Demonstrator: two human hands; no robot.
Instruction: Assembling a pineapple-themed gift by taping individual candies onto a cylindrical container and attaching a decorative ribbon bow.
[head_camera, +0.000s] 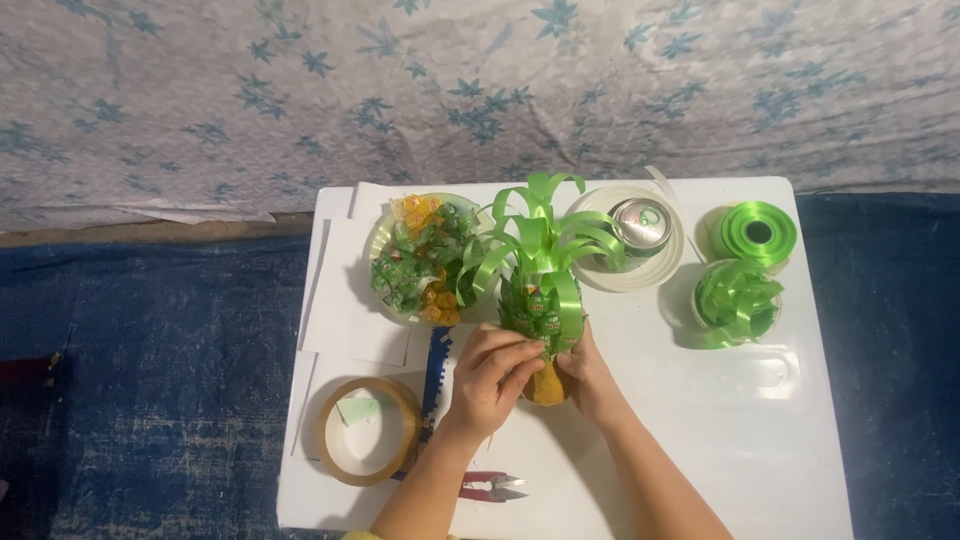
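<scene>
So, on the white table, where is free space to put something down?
The near right part of the table is bare, bordered by the right hand, the cup of ribbon pieces and the table edges. The far side is crowded: candy bowl, can in a bowl, ribbon roll.

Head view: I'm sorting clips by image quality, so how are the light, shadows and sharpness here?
Head view: soft, even light on the white table; only faint shadows beside the left hand and right hand; mild glare on the can top; the candy-covered craft is slightly soft.
</scene>
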